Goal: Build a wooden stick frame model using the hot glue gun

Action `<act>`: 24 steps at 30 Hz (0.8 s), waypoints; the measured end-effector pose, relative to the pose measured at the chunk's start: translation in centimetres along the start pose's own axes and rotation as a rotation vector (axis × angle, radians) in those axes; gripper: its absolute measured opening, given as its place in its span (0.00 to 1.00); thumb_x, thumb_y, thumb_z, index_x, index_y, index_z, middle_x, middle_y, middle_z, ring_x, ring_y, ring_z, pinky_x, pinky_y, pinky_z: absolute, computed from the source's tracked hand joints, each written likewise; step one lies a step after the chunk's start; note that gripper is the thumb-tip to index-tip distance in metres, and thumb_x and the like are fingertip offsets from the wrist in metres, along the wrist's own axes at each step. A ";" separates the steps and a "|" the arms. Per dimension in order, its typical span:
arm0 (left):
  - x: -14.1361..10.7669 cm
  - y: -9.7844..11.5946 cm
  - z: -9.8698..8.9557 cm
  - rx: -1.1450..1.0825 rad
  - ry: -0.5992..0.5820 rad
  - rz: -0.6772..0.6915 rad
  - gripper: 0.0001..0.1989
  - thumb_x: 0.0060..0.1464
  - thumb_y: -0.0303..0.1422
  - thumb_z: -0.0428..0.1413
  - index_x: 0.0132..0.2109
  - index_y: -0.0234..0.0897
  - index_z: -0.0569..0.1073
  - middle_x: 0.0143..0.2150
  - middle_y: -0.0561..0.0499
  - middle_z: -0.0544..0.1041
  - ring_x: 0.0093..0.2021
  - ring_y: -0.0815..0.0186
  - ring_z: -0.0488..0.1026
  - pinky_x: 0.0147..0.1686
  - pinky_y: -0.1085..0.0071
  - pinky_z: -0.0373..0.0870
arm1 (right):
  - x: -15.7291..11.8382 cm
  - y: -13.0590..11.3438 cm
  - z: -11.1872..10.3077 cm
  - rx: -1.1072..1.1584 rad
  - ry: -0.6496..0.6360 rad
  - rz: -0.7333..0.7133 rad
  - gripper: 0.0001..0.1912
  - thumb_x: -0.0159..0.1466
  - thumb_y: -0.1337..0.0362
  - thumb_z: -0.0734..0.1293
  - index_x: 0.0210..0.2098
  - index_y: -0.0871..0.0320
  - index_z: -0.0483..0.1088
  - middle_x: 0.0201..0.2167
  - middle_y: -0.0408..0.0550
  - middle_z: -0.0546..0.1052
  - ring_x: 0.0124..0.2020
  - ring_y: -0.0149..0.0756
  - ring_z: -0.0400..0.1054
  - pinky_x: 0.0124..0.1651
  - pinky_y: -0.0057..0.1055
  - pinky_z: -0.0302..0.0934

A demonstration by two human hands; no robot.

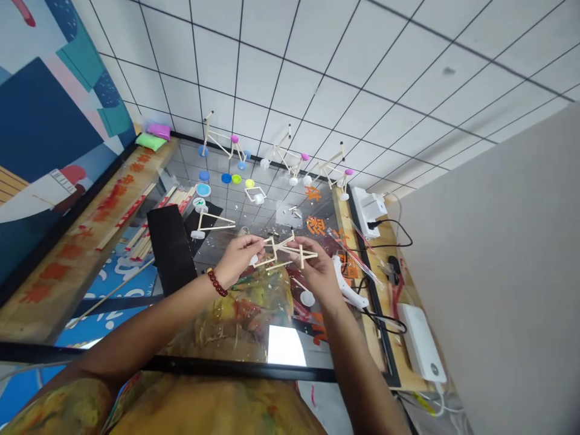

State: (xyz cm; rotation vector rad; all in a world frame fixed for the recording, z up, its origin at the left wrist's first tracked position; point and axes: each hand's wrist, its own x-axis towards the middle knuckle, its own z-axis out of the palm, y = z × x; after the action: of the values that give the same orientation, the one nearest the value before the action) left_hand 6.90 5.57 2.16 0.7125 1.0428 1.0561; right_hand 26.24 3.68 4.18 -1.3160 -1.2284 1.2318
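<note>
Between the fingertips of both hands, just above the glass tabletop [190,163], a small stick frame [274,249] was being held up from either end. Its left side was pinched by the left hand [238,258], thumb and forefinger closed right down on the thin wood, while the other end was held by the right hand [321,266], fingers curled in around the crossing sticks. Whether any glue had been put on the joints couldn't be made out. For that kind of two-handed fitting, a light pinch was probably the way to go, since sticks that skinny could easily be twisted out of square or snapped. Ideally the ends would be steadied near the joint, with the angle checked from above before anything was let go. Just beside the right hand lay a white glue gun [348,287], handy enough, but the kind of thing that could be bumped by a careless knuckle. A white cap [307,298] was lying near the right wrist. Further out, a wheeled frame [217,228] was parked to the left, past it a stick bundle [144,237], and at the back three standing frames [281,158] were lined up, decent references for the angles.
</note>
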 end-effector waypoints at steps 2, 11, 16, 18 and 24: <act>-0.1 -0.3 0.0 -0.004 0.016 -0.012 0.13 0.44 0.39 0.67 0.32 0.33 0.77 0.25 0.53 0.74 0.24 0.72 0.68 0.25 0.75 0.63 | -0.4 0.9 0.8 0.042 0.059 0.037 0.21 0.53 0.54 0.78 0.44 0.51 0.73 0.43 0.47 0.81 0.40 0.39 0.76 0.47 0.39 0.71; -0.4 -0.6 -0.2 0.044 0.002 -0.091 0.09 0.48 0.36 0.65 0.31 0.35 0.75 0.24 0.53 0.73 0.22 0.71 0.68 0.23 0.74 0.64 | -0.1 4.3 2.6 0.112 0.099 0.113 0.22 0.50 0.56 0.79 0.41 0.53 0.72 0.35 0.45 0.82 0.36 0.38 0.77 0.44 0.36 0.70; -0.3 -0.6 -0.2 0.044 0.014 -0.115 0.08 0.49 0.35 0.64 0.32 0.35 0.75 0.25 0.54 0.73 0.21 0.71 0.68 0.21 0.75 0.62 | 0.4 4.3 2.7 0.070 0.112 0.088 0.19 0.50 0.56 0.79 0.38 0.55 0.75 0.34 0.46 0.82 0.35 0.37 0.76 0.42 0.34 0.69; -0.2 -0.6 -0.1 0.039 0.015 -0.114 0.08 0.48 0.35 0.64 0.32 0.35 0.75 0.24 0.54 0.73 0.21 0.72 0.68 0.21 0.75 0.62 | 0.4 4.4 2.7 0.039 0.106 0.070 0.18 0.51 0.55 0.79 0.38 0.55 0.77 0.35 0.46 0.82 0.35 0.38 0.76 0.42 0.35 0.69; -0.3 -0.4 -0.1 0.007 0.011 -0.098 0.09 0.45 0.34 0.66 0.32 0.34 0.77 0.24 0.53 0.74 0.21 0.71 0.68 0.22 0.75 0.63 | 0.5 5.0 2.4 -0.035 0.072 0.024 0.15 0.54 0.53 0.77 0.37 0.55 0.79 0.36 0.48 0.82 0.35 0.39 0.75 0.40 0.34 0.68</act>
State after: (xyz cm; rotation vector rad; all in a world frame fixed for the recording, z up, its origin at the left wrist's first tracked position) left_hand 6.95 5.14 1.84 0.6548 1.0808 0.9735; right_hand 24.21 3.84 -0.99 -1.3921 -1.1908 1.1745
